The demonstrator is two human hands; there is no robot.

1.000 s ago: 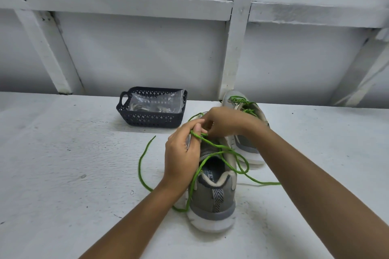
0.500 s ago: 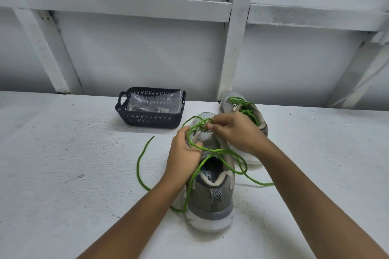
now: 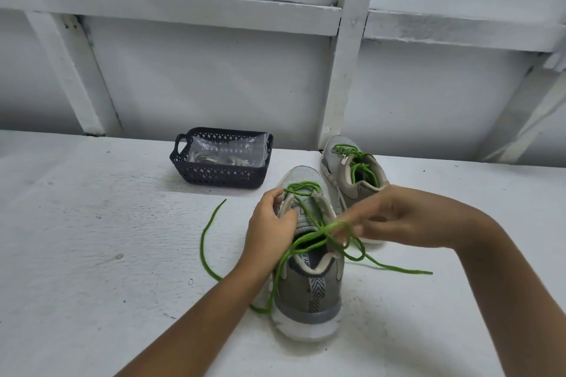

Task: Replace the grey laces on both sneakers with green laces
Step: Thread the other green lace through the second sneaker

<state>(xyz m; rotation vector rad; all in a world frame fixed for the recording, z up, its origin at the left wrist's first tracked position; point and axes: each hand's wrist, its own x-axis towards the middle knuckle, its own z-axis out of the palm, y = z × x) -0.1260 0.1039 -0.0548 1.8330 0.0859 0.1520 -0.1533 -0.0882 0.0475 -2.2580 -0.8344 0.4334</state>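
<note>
Left hand (image 3: pixel 271 223) grips the sneaker (image 3: pixel 309 294) by its eyelet edge; right hand (image 3: pixel 382 220) pinches the green lace (image 3: pixel 309 238) between both hands. An uneven pull could leave one end short.

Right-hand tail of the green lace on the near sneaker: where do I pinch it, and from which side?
Pinch the lace tail just behind its tip, from above and from the right. It lies flat and nearly straight on the table, pointing away from the near sneaker; nearer the shoe it crosses other loops.
</note>
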